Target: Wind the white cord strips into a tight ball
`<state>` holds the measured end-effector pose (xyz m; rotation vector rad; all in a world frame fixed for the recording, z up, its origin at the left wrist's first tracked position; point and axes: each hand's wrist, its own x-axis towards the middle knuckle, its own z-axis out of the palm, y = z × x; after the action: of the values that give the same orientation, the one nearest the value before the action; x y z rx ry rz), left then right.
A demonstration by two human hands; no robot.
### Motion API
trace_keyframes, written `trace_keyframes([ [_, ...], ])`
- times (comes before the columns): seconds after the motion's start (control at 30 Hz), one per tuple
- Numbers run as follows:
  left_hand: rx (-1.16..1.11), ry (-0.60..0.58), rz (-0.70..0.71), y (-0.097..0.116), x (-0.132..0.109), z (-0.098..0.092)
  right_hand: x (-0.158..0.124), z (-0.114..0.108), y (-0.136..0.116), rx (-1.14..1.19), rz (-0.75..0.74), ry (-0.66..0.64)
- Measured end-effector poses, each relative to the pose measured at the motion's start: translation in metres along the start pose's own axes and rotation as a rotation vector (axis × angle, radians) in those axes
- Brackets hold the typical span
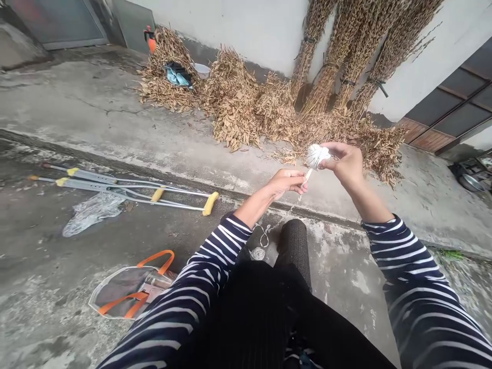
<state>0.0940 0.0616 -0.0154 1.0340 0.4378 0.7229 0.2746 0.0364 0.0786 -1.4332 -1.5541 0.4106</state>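
Note:
In the head view, a small white bundle [314,155] with thin dark lines across it tops a short pale stick [307,177]. My left hand [285,183] is closed round the stick below the bundle. With its thumb and fingers, my right hand [345,163] pinches the bundle's right side. A thin white cord [265,237] hangs below my left hand toward the ground. A roll of white cord [257,253] lies on the concrete beside my knee. Whether the cord is wound on the stick is too small to tell.
Crutches [134,187] lie at the left by a clear plastic bag [96,211]. A clear tote bag with orange handles [115,287] sits nearer. A low step edge [246,197] crosses ahead. Dry leaf heaps [234,102] and tied stalk bundles [346,61] line the wall.

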Motion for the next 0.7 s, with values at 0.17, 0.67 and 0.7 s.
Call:
trace_keyframes([
  [0.17,0.018,-0.009,-0.064,-0.013,-0.022,-0.004,-0.004,0.011,0.032,-0.219,-0.172,0.132],
  [0.67,0.174,0.093,-0.037,0.035,-0.027,-0.029,-0.064,0.066,0.092,-0.319,-0.471,-0.209],
  [0.7,0.163,0.133,-0.029,0.037,-0.024,-0.031,-0.067,0.066,0.091,-0.296,-0.448,-0.222],
])
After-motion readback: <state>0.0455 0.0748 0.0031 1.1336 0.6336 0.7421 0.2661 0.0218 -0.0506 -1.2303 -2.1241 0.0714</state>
